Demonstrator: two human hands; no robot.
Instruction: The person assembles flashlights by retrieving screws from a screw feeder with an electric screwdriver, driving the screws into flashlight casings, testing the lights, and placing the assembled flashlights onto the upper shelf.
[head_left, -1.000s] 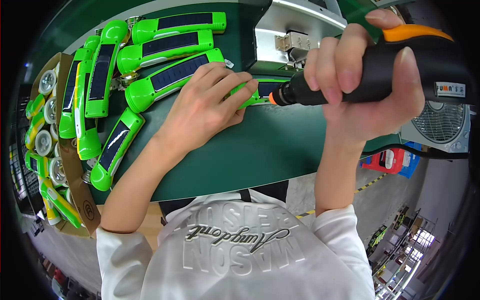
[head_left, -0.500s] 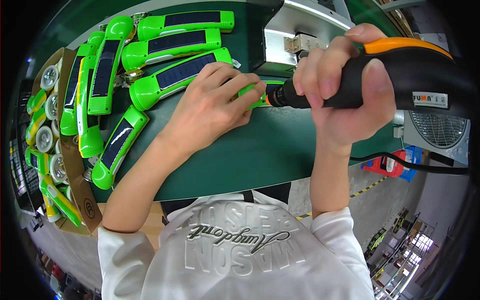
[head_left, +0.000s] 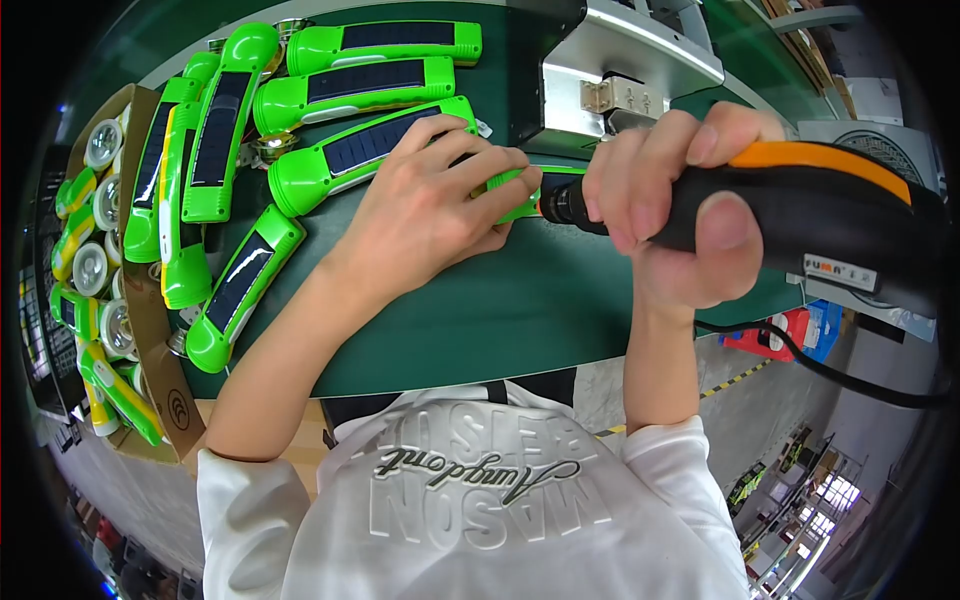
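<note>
Your left hand [head_left: 425, 205] grips the flashlight [head_left: 524, 207]; your right hand [head_left: 680, 200], the driver [head_left: 810, 215] beside it. Driving apparently underway; requires steady alignment.

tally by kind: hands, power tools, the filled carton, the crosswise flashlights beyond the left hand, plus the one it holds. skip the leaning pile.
Hands: 2 (left hand, right hand)
Power tool: 1
Filled carton: 1
Crosswise flashlights: 3 (back one, middle one, front one)
Held flashlight: 1, partly hidden
Total: 8
</note>
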